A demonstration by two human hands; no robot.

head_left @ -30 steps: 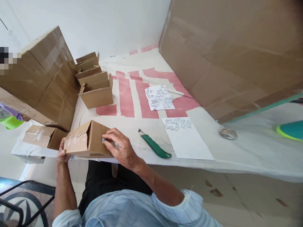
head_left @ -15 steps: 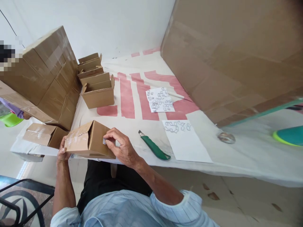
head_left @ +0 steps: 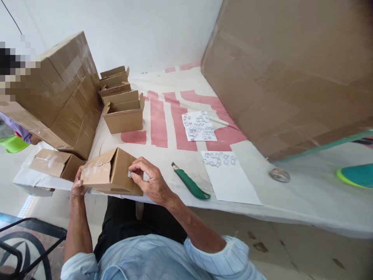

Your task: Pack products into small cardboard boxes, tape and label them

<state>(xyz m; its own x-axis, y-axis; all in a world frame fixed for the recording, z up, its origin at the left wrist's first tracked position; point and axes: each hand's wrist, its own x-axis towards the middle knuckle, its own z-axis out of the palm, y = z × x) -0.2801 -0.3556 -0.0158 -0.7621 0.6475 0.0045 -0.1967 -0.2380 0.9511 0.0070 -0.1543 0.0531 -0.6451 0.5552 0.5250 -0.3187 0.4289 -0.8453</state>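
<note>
A closed brown cardboard box (head_left: 101, 171) sits at the table's front edge. My left hand (head_left: 78, 184) grips its left end. With thumb and fingers pinched, my right hand (head_left: 151, 181) holds a small pale sticker (head_left: 129, 173) against the box's right end face. To the right of that hand lies a green utility knife (head_left: 192, 184), its blade tip showing. A white sheet (head_left: 236, 181) with a few outlined stickers at its top is beside the knife. Behind it rests a smaller sheet (head_left: 199, 126) covered with outlined shapes.
Several open cardboard boxes (head_left: 124, 120) stand at the back left, by a large taped carton (head_left: 72, 93). Another closed box (head_left: 55, 163) is at the left edge. A huge carton (head_left: 276, 77) fills the right; a tape roll (head_left: 279, 175) lies near it. A person's sleeve (head_left: 17, 126) shows at far left.
The view has shifted slightly. Both hands keep their places on the box, and the right fingers stay pinched at the sticker on its end face.
</note>
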